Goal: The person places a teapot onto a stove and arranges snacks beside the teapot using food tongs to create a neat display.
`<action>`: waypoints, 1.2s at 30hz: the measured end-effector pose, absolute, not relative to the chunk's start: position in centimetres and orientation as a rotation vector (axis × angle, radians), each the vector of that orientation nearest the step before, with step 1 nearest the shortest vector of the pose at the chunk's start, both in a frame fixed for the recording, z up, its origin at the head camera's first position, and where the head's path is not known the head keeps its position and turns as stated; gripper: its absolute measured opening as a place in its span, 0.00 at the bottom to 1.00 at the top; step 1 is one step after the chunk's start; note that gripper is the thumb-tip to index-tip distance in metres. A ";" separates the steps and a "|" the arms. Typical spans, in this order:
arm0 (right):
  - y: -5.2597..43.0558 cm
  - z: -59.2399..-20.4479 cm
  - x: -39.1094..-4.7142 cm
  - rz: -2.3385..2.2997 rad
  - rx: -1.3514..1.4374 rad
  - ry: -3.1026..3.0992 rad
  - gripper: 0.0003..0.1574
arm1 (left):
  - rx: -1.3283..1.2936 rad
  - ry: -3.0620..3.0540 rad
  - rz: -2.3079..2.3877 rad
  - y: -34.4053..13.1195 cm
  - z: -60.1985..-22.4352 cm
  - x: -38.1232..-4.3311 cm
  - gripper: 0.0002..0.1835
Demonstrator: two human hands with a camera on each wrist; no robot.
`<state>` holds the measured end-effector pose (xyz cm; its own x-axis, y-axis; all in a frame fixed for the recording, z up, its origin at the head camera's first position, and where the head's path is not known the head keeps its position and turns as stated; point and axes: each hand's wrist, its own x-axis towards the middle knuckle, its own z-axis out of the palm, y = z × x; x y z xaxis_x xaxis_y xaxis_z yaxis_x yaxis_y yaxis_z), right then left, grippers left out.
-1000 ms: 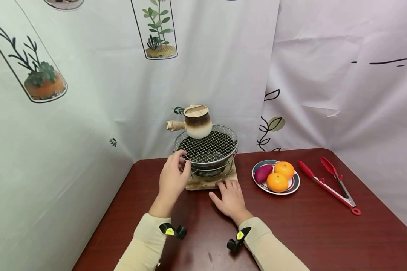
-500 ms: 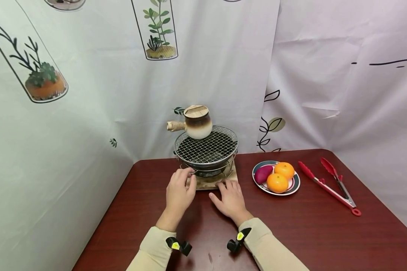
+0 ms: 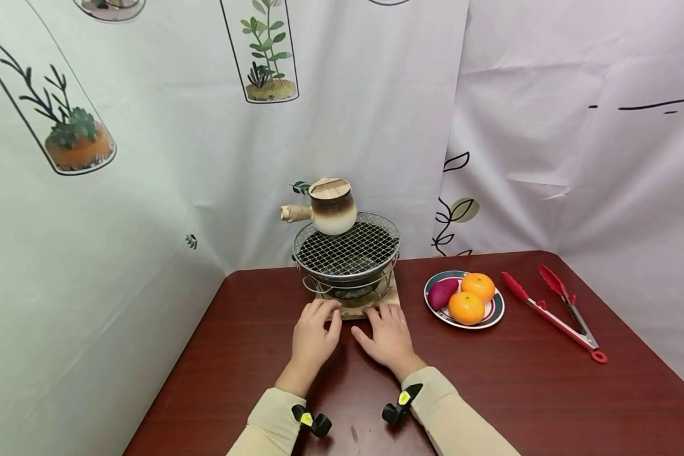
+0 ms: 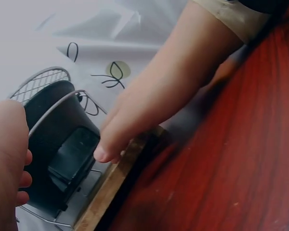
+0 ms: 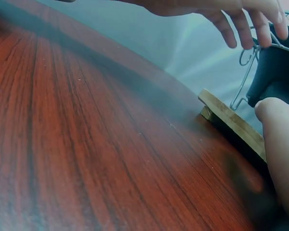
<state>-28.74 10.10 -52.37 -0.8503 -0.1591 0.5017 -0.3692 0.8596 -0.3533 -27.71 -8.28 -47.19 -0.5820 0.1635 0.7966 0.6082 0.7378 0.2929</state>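
Note:
A round charcoal grill with a wire mesh top (image 3: 348,253) stands on a wooden board (image 3: 354,312) at the table's far side. On the mesh sits a small brown-and-cream clay pot (image 3: 334,215) with a wooden lid and a wrapped side handle. My left hand (image 3: 316,339) hovers over the board's front left part with loosely bent fingers, holding nothing. In the right wrist view its fingers (image 5: 241,24) hang beside the grill's wire frame (image 5: 248,72). My right hand (image 3: 386,339) rests on the board's front edge, fingers spread and relaxed.
Right of the grill, a plate (image 3: 447,275) bears a purple sweet potato (image 3: 441,293) and two mandarins (image 3: 466,308). Farther right lie red-tipped tongs (image 3: 567,329), spread apart, on the dark red table (image 3: 490,392). A printed white curtain (image 3: 376,126) hangs close behind the table.
My left hand has moved from beside the mesh's left rim down and back toward me, to the board's front edge. My right hand, the grill and the pot have stayed put.

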 end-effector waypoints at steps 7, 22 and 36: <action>10.1 -52.6 -28.9 0.597 0.387 -2.539 0.34 | -0.600 -2.230 -0.627 -7.7 -48.1 -28.2 0.09; 10.1 -52.7 -28.9 0.563 0.416 -2.517 0.33 | -0.554 -2.333 -0.591 -6.8 -50.4 -29.7 0.08; 10.8 -52.8 -29.3 0.541 0.461 -2.561 0.33 | -0.606 -2.378 -0.483 -7.1 -51.3 -30.6 0.11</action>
